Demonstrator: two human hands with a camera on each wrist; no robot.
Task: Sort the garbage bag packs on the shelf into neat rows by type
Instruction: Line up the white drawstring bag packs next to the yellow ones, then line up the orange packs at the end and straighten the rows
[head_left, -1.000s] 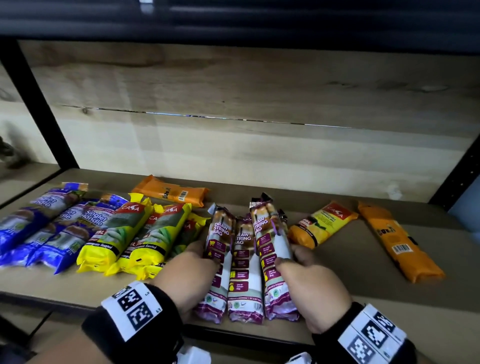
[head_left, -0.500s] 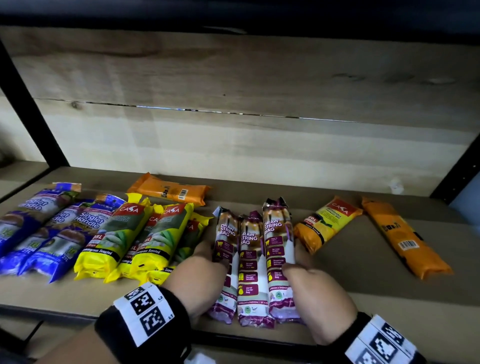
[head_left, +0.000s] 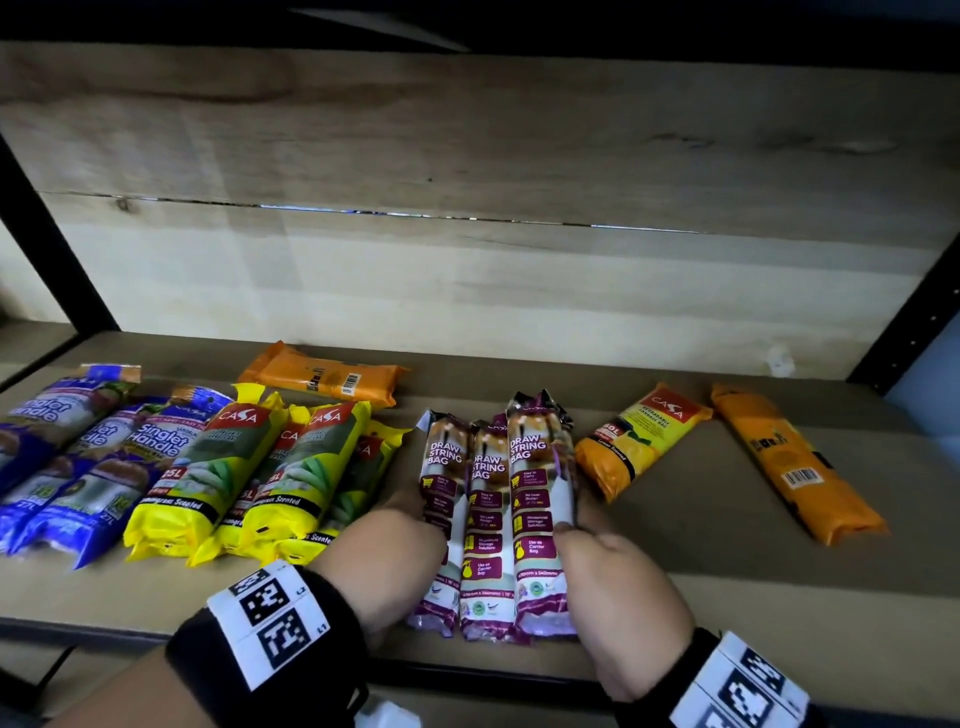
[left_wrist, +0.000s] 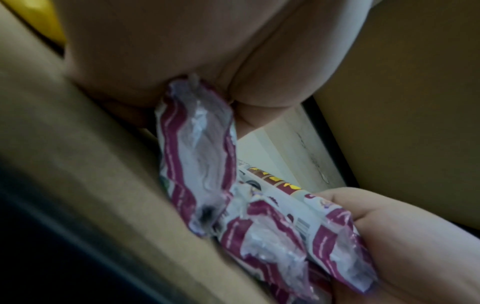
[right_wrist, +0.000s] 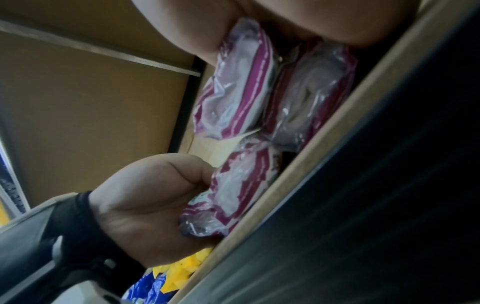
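Three maroon-and-white draw string bag packs (head_left: 488, 509) lie side by side, lengthwise, near the front edge of the wooden shelf (head_left: 727, 587). My left hand (head_left: 400, 535) grips the leftmost pack (head_left: 441, 467) from its left side. My right hand (head_left: 597, 551) grips the rightmost pack (head_left: 540, 467), thumb on top. In the left wrist view my left hand (left_wrist: 182, 51) presses on a pack end (left_wrist: 197, 154), with my right hand (left_wrist: 389, 226) opposite. The right wrist view shows the pack ends (right_wrist: 239, 82) and my left hand (right_wrist: 145, 201) curled on one.
Left of the hands lie several yellow packs (head_left: 208, 478) and, further left, blue singlet handle packs (head_left: 78, 457). One orange pack (head_left: 322, 376) lies crosswise at the back, another (head_left: 795, 467) at the right, with an orange-yellow pack (head_left: 639, 441) beside it. A wooden back wall (head_left: 467, 286) closes the shelf.
The rightmost draw string pack, tilted and slightly raised before, now lies straight against the other two. Both hands have squeezed the three packs closer together.
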